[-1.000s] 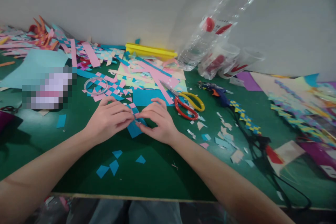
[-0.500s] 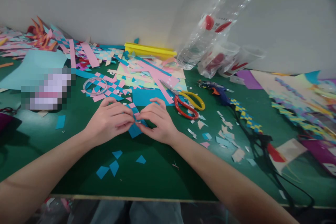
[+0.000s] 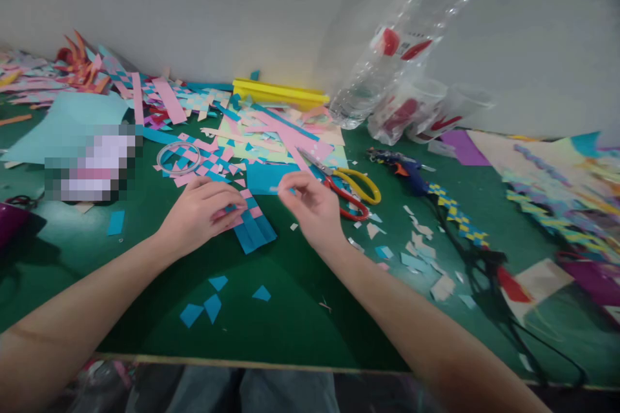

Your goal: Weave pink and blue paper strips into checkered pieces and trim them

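Note:
My left hand (image 3: 203, 211) is closed at the left edge of a woven paper piece (image 3: 254, 232), blue with pink squares; a bit of pink shows between its fingers. To the right, my right hand (image 3: 314, 206) is raised apart from that piece, thumb and fingertips pinched together. A small pale scrap (image 3: 274, 189) sticks out at those fingertips; its material is too small to tell. Beyond my right hand lie scissors (image 3: 358, 184) with one red and one yellow handle. Behind the woven piece is a flat blue sheet (image 3: 266, 177).
A roll of clear tape (image 3: 178, 159) lies on blue-pink woven paper. A blue glue gun (image 3: 409, 174), a plastic bottle (image 3: 382, 58) and plastic cups (image 3: 450, 110) stand or lie toward the back right. Paper scraps (image 3: 419, 251) are strewn about the green table (image 3: 300, 322).
My right hand has pulled away from the woven piece to the right, with the small pale scrap at its fingertips. My left hand has stayed at the woven piece, more of which now shows.

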Motion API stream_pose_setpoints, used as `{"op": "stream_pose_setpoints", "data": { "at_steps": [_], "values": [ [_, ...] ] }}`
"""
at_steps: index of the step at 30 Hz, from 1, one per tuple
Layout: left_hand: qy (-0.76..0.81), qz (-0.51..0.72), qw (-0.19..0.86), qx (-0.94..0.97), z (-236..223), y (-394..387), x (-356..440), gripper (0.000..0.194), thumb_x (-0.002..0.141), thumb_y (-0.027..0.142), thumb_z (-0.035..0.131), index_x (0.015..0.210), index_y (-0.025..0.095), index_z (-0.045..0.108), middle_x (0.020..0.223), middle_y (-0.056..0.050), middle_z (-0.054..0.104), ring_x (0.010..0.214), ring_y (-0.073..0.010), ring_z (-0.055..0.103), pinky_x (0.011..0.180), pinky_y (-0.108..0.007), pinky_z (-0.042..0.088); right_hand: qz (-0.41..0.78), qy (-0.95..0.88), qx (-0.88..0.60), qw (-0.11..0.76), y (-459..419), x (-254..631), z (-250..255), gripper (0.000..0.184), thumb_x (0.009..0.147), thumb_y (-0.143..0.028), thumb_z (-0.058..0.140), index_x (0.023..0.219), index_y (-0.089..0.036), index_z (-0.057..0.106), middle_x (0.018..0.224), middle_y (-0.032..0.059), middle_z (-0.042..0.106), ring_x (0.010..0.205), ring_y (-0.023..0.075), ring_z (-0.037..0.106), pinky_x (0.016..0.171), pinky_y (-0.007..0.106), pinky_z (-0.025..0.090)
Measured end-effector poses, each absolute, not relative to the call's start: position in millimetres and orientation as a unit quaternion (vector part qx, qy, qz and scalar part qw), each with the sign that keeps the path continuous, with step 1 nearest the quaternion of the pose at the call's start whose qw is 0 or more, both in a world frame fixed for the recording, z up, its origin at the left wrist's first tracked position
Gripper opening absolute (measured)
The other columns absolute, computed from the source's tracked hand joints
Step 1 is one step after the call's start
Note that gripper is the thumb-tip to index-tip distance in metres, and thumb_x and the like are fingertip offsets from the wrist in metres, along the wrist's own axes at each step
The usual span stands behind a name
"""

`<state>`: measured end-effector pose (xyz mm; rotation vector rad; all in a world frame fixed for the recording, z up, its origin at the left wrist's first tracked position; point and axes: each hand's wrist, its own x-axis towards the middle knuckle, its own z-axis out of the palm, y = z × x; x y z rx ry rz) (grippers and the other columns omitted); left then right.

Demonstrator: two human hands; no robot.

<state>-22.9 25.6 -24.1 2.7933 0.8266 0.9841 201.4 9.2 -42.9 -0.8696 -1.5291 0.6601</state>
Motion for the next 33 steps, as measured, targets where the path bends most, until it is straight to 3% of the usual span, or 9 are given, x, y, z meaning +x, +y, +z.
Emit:
{"op": "stream_pose_setpoints", "data": {
  "at_steps": [3, 5, 8, 13, 21, 28, 31, 33],
  "values": [
    [0.302, 0.297, 0.013, 0.906, -28.3, 29.9, -25.5, 0.014, 0.096, 0.027, 0.051, 0.100, 0.019, 0.062, 0.099, -0.005, 0.072, 0.090, -0.0195, 0.065, 0.080, -0.035, 0.039, 0.397, -0.567, -0.353, 0.630, 17.1, 211.8, -44.1, 0.017, 0.087, -0.028, 0.053, 0.104, -0.025, 0.054, 0.103, 0.0037, 0.065, 0.079, 0.0149, 0.063, 0.075, 0.035, 0.051],
    [0.312, 0.265, 0.021, 0.912, -30.2, 31.0, -26.8, 0.015, 0.096, 0.026, 0.051, 0.102, 0.020, 0.062, 0.104, -0.005, 0.071, 0.095, -0.0205, 0.063, 0.082, -0.036, 0.038, 0.399, -0.615, -0.330, 0.595, 15.3, 216.8, -42.1, 0.023, 0.087, -0.027, 0.048, 0.110, -0.026, 0.050, 0.086, 0.0014, 0.066, 0.069, 0.0153, 0.061, 0.067, 0.035, 0.049],
    [0.311, 0.217, 0.051, 0.924, -31.0, 30.7, -27.4, 0.013, 0.094, 0.029, 0.056, 0.102, 0.023, 0.064, 0.111, -0.003, 0.069, 0.103, -0.0210, 0.060, 0.088, -0.037, 0.036, 0.316, -0.756, -0.318, 0.477, 6.0, 217.9, -37.5, 0.027, 0.085, -0.022, 0.047, 0.111, -0.024, 0.049, 0.066, -0.0035, 0.062, 0.061, 0.0159, 0.060, 0.067, 0.036, 0.047],
    [0.293, 0.173, 0.085, 0.936, -31.1, 30.3, -27.2, 0.015, 0.095, 0.030, 0.056, 0.105, 0.023, 0.064, 0.115, -0.002, 0.067, 0.111, -0.0199, 0.057, 0.094, -0.037, 0.034, 0.186, -0.861, -0.309, 0.358, 0.8, 211.4, -37.7, 0.027, 0.081, -0.018, 0.044, 0.106, -0.022, 0.052, 0.064, -0.0046, 0.066, 0.054, 0.0134, 0.053, 0.072, 0.036, 0.044],
    [0.289, 0.154, 0.108, 0.939, -36.5, 33.5, -28.2, 0.018, 0.096, 0.029, 0.053, 0.107, 0.022, 0.065, 0.118, -0.004, 0.065, 0.114, -0.0211, 0.056, 0.094, -0.036, 0.039, 0.220, -0.849, -0.328, 0.351, 2.4, 211.1, -39.8, 0.025, 0.084, -0.016, 0.044, 0.104, -0.021, 0.057, 0.073, -0.0017, 0.074, 0.065, 0.0147, 0.063, 0.079, 0.036, 0.044],
    [0.292, 0.153, 0.106, 0.938, -32.9, 31.8, -26.8, 0.019, 0.095, 0.030, 0.051, 0.106, 0.022, 0.064, 0.118, -0.005, 0.065, 0.113, -0.0222, 0.056, 0.094, -0.038, 0.039, 0.412, -0.735, -0.344, 0.414, 2.1, 211.2, -41.7, 0.023, 0.089, -0.025, 0.041, 0.103, -0.019, 0.058, 0.074, 0.0028, 0.075, 0.050, 0.0112, 0.055, 0.050, 0.025, 0.043],
    [0.297, 0.145, 0.098, 0.939, -32.7, 30.9, -27.0, 0.021, 0.089, 0.034, 0.058, 0.105, 0.023, 0.065, 0.119, -0.005, 0.064, 0.114, -0.0249, 0.056, 0.094, -0.040, 0.039, 0.385, -0.730, -0.367, 0.430, 4.0, 213.3, -42.1, 0.023, 0.088, -0.024, 0.040, 0.100, -0.019, 0.059, 0.069, 0.0018, 0.073, 0.051, 0.0116, 0.057, 0.050, 0.025, 0.042],
    [0.298, 0.138, 0.095, 0.940, -33.4, 31.2, -27.2, 0.023, 0.087, 0.036, 0.061, 0.105, 0.023, 0.064, 0.119, -0.005, 0.064, 0.114, -0.0258, 0.056, 0.093, -0.040, 0.038, 0.341, -0.759, -0.373, 0.411, 4.6, 214.2, -41.2, 0.023, 0.087, -0.021, 0.042, 0.100, -0.019, 0.060, 0.068, 0.0003, 0.072, 0.057, 0.0132, 0.063, 0.060, 0.028, 0.046]
  ]
}}
